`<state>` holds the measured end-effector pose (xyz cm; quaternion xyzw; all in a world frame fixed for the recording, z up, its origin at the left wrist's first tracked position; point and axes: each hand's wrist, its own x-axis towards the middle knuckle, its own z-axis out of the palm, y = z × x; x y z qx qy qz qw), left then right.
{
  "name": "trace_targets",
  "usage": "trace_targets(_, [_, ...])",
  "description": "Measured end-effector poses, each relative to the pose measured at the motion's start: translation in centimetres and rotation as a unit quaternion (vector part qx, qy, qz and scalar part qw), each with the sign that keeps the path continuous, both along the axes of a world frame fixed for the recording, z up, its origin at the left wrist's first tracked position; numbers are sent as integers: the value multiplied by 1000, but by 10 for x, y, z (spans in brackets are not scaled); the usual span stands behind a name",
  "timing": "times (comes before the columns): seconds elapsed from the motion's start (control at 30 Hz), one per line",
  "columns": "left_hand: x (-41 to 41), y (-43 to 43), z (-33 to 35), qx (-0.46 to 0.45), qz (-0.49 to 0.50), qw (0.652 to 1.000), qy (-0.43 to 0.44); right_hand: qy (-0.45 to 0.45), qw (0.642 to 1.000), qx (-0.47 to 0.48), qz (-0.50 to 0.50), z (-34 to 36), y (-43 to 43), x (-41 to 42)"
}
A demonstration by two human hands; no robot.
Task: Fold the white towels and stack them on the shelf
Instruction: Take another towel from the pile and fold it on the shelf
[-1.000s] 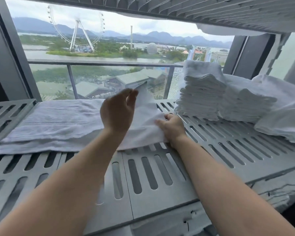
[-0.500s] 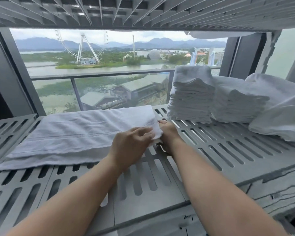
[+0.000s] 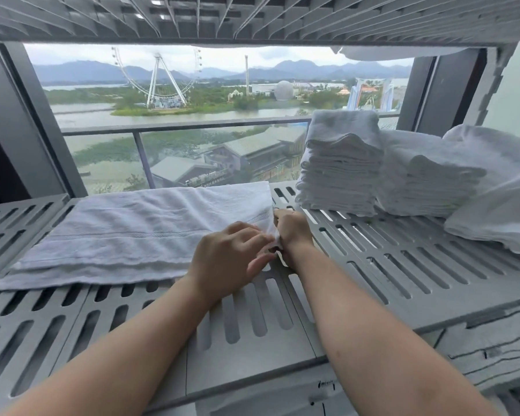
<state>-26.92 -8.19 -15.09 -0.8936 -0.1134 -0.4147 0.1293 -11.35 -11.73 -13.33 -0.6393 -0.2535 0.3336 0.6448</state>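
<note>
A white towel [image 3: 138,232] lies folded lengthwise across the left half of the grey slotted shelf [image 3: 403,265]. My left hand [image 3: 228,259] pinches the towel's near right corner between thumb and fingers. My right hand [image 3: 291,232] grips the same right edge just beyond it, fingers curled on the cloth. The two hands almost touch. Two stacks of folded white towels [image 3: 342,166] stand at the back right of the shelf.
Loose white towels [image 3: 499,199] are heaped at the far right. Another slotted shelf [image 3: 252,16] hangs close overhead. A window with a railing [image 3: 192,127] is behind the shelf. A lower shelf level [image 3: 493,355] shows at bottom right.
My left hand brought the lifted towel corner down onto the shelf and now pinches it beside my right hand. The towel lies flat now.
</note>
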Motion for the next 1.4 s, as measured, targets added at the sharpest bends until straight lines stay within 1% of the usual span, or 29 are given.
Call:
trace_targets(0.03, [0,-1,2,-5,1,1000,1,4,1000,-1,-1,1,0,0])
trace_targets(0.17, [2,-7,8,-27,12,999,-30,-41,998,-1,-38,3,0,0])
trace_targets(0.33, [4,-13,11,-96,33,993,-62,-37,998,0,-42,7,-14,-1])
trace_targets(0.43, [4,-14,13,-103,59,991,-57,-69,997,21,-31,9,-28,-2])
trace_targets(0.47, [5,-14,13,-113,70,989,-57,-113,992,35,-35,8,-32,-4])
trace_targets(0.5, [6,-14,13,-134,79,986,-60,-188,980,49,-43,6,-36,-4])
trace_targets(0.57, [7,-13,13,-190,90,975,-72,-345,934,78,-48,5,-46,-6])
trace_targets(0.6, [8,-12,13,-218,91,969,-79,-402,910,91,-31,5,-50,-6])
trace_targets(0.67, [9,-11,13,-264,86,955,-100,-474,875,92,24,1,-54,-7])
trace_targets(0.73, [11,-12,12,-299,88,943,-112,-511,855,68,62,-2,-55,-7])
trace_targets(0.77, [12,-13,12,-313,92,939,-112,-524,847,64,62,-3,-55,-7])
trace_targets(0.83, [13,-14,10,-330,94,933,-112,-539,838,71,37,-5,-55,-7])
trace_targets(0.9, [12,-14,9,-341,95,927,-122,-541,837,83,16,-6,-54,-6])
trace_targets(1.0, [10,-17,9,-354,97,920,-135,-529,844,77,32,-8,-54,-3])
trace_targets(1.07, [9,-18,8,-361,111,917,-125,-537,839,85,12,-8,-53,-3])
trace_targets(1.2, [-6,-15,7,-350,170,919,-70,-561,816,138,-35,-3,-50,-5])
trace_targets(1.3, [-27,-10,13,-317,209,925,0,-546,822,163,9,-1,-47,-7])
trace_targets(1.37, [-42,-12,18,-349,212,912,47,-536,831,146,40,-2,-43,-9])
trace_targets(1.4, [-51,-14,19,-376,199,904,45,-534,833,137,47,-2,-41,-9])
